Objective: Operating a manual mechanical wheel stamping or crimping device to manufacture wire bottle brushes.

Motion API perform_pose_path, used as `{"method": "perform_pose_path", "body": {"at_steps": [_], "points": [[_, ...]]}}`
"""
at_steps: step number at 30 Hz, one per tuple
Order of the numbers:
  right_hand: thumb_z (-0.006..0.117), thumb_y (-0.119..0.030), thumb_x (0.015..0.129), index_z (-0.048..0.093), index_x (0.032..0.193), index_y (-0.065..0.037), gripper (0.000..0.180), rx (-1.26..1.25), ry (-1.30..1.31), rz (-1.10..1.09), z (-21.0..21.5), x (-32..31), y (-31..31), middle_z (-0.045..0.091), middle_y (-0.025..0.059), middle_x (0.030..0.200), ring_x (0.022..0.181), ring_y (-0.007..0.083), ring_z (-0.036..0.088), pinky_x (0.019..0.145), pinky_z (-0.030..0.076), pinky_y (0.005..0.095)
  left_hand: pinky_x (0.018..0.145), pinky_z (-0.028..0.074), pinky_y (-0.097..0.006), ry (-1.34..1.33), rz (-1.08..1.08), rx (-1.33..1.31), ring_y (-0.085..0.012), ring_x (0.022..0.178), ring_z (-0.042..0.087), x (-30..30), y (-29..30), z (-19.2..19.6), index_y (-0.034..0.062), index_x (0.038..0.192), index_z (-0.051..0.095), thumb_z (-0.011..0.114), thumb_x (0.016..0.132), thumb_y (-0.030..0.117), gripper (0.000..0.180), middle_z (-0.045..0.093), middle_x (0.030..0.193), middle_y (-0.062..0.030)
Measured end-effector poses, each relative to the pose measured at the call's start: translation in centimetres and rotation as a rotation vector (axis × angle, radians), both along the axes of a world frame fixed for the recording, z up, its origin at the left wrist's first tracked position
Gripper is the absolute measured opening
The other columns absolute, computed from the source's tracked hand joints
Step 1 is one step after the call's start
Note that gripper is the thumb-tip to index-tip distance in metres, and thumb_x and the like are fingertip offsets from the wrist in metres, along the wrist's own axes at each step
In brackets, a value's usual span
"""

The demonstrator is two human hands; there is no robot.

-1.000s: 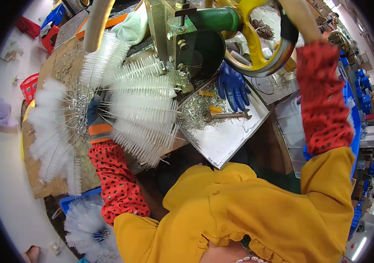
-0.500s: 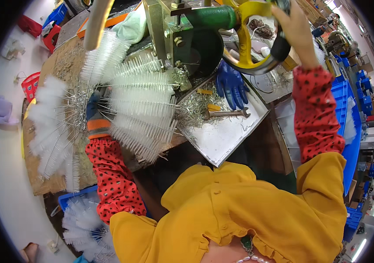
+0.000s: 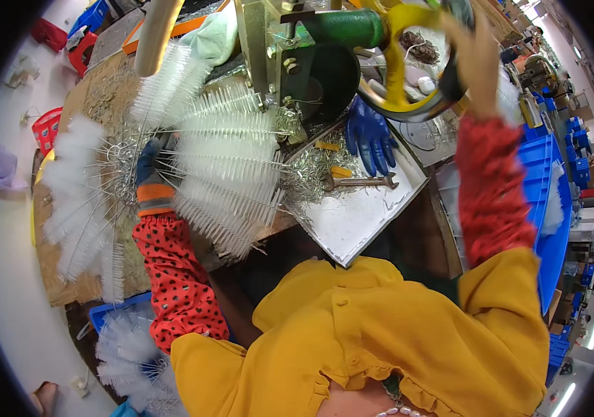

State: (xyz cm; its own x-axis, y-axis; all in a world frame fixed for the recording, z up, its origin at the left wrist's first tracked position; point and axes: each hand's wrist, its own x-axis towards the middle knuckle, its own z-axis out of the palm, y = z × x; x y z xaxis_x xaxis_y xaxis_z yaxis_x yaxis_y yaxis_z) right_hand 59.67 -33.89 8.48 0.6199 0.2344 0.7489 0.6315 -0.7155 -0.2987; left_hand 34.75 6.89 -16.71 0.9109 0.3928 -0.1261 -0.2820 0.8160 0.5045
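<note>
My left hand (image 3: 147, 169), in a blue glove with an orange cuff, is closed around wire stems of white-bristled wire brushes (image 3: 224, 153). The brushes fan out to its right, up against the metal press (image 3: 255, 55). More white brushes (image 3: 74, 194) spread on its left, their looped wire ends bunched near my fingers. My bare right hand (image 3: 476, 62), blurred by motion, is at the dark rim of a yellow handwheel (image 3: 396, 66) on the machine's green shaft (image 3: 346, 28). Its fingers appear curled over that rim, partly smeared.
A white tray (image 3: 342, 233) below the wheel holds wire clippings, an open-end wrench (image 3: 363, 182) and a blue glove (image 3: 370, 135). A wooden handle (image 3: 156, 42) hangs above the brushes. Blue bins stand at the right (image 3: 551, 229), and more brushes (image 3: 133, 347) lie at lower left.
My right hand has moved slightly along with the wheel's rim and now looks blurred; its forearm has shifted left. My left hand keeps its grip on the brushes almost in place.
</note>
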Motion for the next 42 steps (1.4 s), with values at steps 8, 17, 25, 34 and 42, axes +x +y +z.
{"method": "perform_pose_path", "body": {"at_steps": [8, 17, 25, 34, 42], "points": [[0.066, -0.022, 0.083, 0.047, 0.105, 0.002, 0.038, 0.415, 0.084, 0.274, -11.4, -0.1, -3.0, 0.062, 0.0133, 0.073, 0.065, 0.0261, 0.062, 0.064, 0.048, 0.0378, 0.091, 0.050, -0.043, 0.165, 0.127, 0.094, -0.0284, 0.102, 0.061, 0.0, 0.2, 0.3, -0.0006, 0.129, 0.048, 0.055, 0.091, 0.021, 0.044, 0.058, 0.124, -0.0171], [0.060, -0.021, 0.082, 0.057, 0.087, 0.001, 0.023, -0.027, 0.060, 0.211, 1.8, 1.9, 1.1, 0.056, 0.0077, 0.059, 0.052, 0.0154, 0.055, 0.050, 0.044, 0.0302, 0.079, 0.054, -0.047, 0.221, 0.317, 0.091, -0.0302, 0.096, 0.063, -0.7, 0.1, 0.5, 0.0033, 0.129, 0.050, 0.056, 0.091, 0.028, 0.045, 0.061, 0.119, -0.0159], [0.060, -0.022, 0.077, 0.061, 0.064, 0.003, 0.028, -0.291, 0.336, 0.288, 8.8, 8.2, 4.5, 0.055, 0.0109, 0.052, 0.048, 0.0182, 0.056, 0.046, 0.043, 0.0310, 0.076, 0.055, -0.044, 0.273, 0.299, 0.063, -0.0293, 0.090, 0.065, 0.6, 0.2, 2.4, 0.0033, 0.122, 0.056, 0.059, 0.088, 0.023, 0.040, 0.065, 0.112, -0.0136], [0.066, -0.015, 0.085, 0.043, 0.115, 0.003, 0.042, 0.476, 0.064, 0.171, -5.4, -4.1, 1.1, 0.058, 0.0045, 0.075, 0.065, 0.0100, 0.057, 0.057, 0.047, 0.0247, 0.070, 0.054, -0.042, 0.377, 0.279, 0.037, -0.0270, 0.075, 0.065, 0.8, -0.2, 2.9, 0.0030, 0.109, 0.062, 0.060, 0.089, 0.028, 0.032, 0.068, 0.099, -0.0121], [0.064, -0.016, 0.084, 0.048, 0.106, 0.002, 0.032, 0.403, 0.206, 0.315, -8.2, 0.9, -2.7, 0.062, 0.0103, 0.071, 0.058, 0.0169, 0.062, 0.054, 0.049, 0.0302, 0.061, 0.052, -0.036, 0.388, 0.178, 0.258, -0.0172, 0.061, 0.059, 0.9, -2.2, 3.1, 0.0115, 0.099, 0.066, 0.067, 0.085, 0.029, 0.023, 0.068, 0.084, -0.0057]]}}
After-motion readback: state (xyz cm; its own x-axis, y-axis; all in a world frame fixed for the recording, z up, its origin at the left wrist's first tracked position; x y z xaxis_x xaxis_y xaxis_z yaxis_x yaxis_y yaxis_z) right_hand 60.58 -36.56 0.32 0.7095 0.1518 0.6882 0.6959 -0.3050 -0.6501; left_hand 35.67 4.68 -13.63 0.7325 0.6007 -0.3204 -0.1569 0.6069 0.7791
